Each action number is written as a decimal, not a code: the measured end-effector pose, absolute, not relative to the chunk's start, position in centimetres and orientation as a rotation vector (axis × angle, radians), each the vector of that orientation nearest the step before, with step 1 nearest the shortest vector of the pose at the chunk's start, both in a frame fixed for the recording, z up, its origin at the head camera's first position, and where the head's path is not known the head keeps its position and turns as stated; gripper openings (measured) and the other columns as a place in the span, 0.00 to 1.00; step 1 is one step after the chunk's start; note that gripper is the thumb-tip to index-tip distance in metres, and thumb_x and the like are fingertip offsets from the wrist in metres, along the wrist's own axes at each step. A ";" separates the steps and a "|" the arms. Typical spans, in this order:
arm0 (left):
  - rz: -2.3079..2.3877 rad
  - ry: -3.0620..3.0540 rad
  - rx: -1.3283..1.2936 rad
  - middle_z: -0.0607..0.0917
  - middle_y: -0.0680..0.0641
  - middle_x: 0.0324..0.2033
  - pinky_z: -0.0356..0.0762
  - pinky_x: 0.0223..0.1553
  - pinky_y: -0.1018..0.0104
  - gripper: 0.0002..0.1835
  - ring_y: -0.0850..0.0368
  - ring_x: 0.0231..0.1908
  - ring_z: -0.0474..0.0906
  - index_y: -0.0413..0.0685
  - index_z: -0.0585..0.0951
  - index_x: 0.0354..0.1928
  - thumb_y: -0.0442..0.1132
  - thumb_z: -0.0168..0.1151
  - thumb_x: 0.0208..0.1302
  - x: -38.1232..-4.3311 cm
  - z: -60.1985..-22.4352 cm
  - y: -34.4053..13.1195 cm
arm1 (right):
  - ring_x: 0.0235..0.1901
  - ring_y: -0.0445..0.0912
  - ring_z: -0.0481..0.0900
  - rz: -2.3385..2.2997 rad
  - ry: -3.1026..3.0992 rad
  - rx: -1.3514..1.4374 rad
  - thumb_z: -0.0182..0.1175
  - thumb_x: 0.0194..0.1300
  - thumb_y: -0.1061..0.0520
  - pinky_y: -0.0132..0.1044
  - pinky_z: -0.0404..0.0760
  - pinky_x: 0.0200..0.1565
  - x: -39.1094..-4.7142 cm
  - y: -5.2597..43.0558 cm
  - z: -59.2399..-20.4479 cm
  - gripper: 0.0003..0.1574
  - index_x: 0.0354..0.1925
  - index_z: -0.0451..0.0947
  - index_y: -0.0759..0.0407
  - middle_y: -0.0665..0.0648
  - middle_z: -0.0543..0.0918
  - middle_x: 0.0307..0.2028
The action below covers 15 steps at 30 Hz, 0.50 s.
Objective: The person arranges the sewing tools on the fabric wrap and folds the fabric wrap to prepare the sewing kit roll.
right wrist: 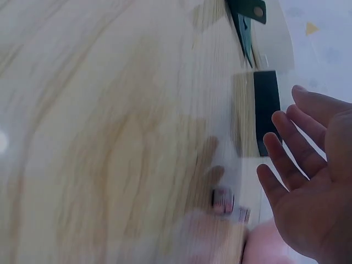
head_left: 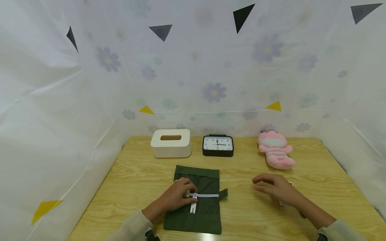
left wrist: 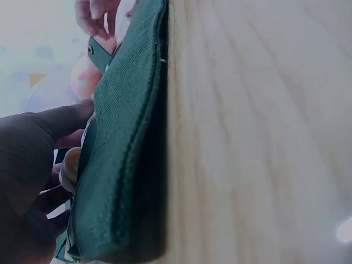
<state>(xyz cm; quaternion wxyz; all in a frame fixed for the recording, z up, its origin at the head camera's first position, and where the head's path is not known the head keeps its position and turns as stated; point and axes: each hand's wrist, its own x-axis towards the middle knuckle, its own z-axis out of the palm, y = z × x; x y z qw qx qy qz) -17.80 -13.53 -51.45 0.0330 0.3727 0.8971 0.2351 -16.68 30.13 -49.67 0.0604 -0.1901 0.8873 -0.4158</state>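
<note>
A dark green fabric pouch [head_left: 208, 214] lies spread on the table, with a white elastic band [head_left: 209, 195] across its middle. A slim whitish tool with a notched end [head_left: 193, 208] sits under the band. My left hand [head_left: 180, 195] reaches over the pouch and pinches this tool near the band, thumb on the near side. Close by the left fingers, a rounded orange-brown piece with a pale rim [left wrist: 70, 165] shows in the left wrist view. My right hand [head_left: 278, 189] hovers over the table to the right, fingers loosely extended, holding nothing.
Along the back stand a white tissue box [head_left: 171, 152], a black-framed clock [head_left: 218, 153] with upside-down numerals and a pink plush toy [head_left: 275, 152]. A snap tab [head_left: 223, 193] sticks out from the pouch's right side. Small objects are partly hidden beneath the right hand and forearm.
</note>
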 end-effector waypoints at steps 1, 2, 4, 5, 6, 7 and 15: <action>0.719 2.764 1.149 0.79 0.58 0.47 0.77 0.50 0.61 0.13 0.63 0.49 0.72 0.61 0.85 0.50 0.54 0.68 0.69 -17.8 -51.5 -13.5 | 0.59 0.40 0.80 -1.250 2.688 -0.581 0.64 0.74 0.46 0.50 0.79 0.61 -16.5 30.7 -49.6 0.18 0.56 0.84 0.52 0.48 0.86 0.53; 0.717 2.767 1.152 0.79 0.58 0.47 0.77 0.50 0.61 0.13 0.62 0.48 0.72 0.60 0.85 0.49 0.54 0.68 0.69 -17.8 -51.5 -13.4 | 0.60 0.40 0.79 -1.250 2.685 -0.571 0.64 0.74 0.47 0.48 0.79 0.61 -16.4 31.1 -49.6 0.19 0.57 0.84 0.52 0.49 0.86 0.54; 0.711 2.772 1.156 0.79 0.58 0.46 0.77 0.49 0.62 0.13 0.63 0.47 0.72 0.60 0.85 0.49 0.54 0.69 0.69 -17.7 -51.4 -13.3 | 0.62 0.44 0.78 -1.238 2.681 -0.554 0.64 0.74 0.47 0.44 0.80 0.60 -16.1 32.0 -49.5 0.21 0.60 0.82 0.53 0.51 0.85 0.56; 0.709 2.777 1.162 0.79 0.58 0.46 0.77 0.49 0.62 0.12 0.63 0.47 0.72 0.60 0.85 0.48 0.54 0.69 0.69 -17.7 -51.4 -13.3 | 0.63 0.47 0.78 -1.216 2.693 -0.550 0.64 0.74 0.46 0.41 0.80 0.59 -15.9 32.5 -49.4 0.22 0.61 0.81 0.53 0.51 0.85 0.57; 0.705 2.781 1.165 0.79 0.57 0.45 0.77 0.48 0.62 0.12 0.63 0.46 0.72 0.60 0.85 0.48 0.54 0.69 0.68 -17.7 -51.4 -13.2 | 0.64 0.51 0.77 -1.198 2.701 -0.541 0.64 0.74 0.46 0.39 0.80 0.58 -15.7 32.8 -49.3 0.23 0.62 0.81 0.53 0.52 0.85 0.58; 0.702 2.786 1.171 0.79 0.57 0.45 0.77 0.47 0.63 0.12 0.63 0.46 0.72 0.60 0.85 0.48 0.54 0.69 0.68 -17.8 -51.4 -13.2 | 0.65 0.54 0.76 -1.185 2.710 -0.528 0.64 0.73 0.45 0.38 0.80 0.57 -15.6 33.2 -49.3 0.25 0.63 0.80 0.53 0.52 0.84 0.58; 0.660 2.819 1.184 0.78 0.58 0.42 0.74 0.42 0.66 0.12 0.65 0.41 0.69 0.60 0.85 0.45 0.56 0.69 0.68 -17.9 -51.2 -12.8 | 0.59 0.55 0.80 -0.962 2.794 -0.554 0.68 0.68 0.39 0.41 0.82 0.52 -15.3 35.1 -49.2 0.33 0.63 0.80 0.55 0.52 0.86 0.57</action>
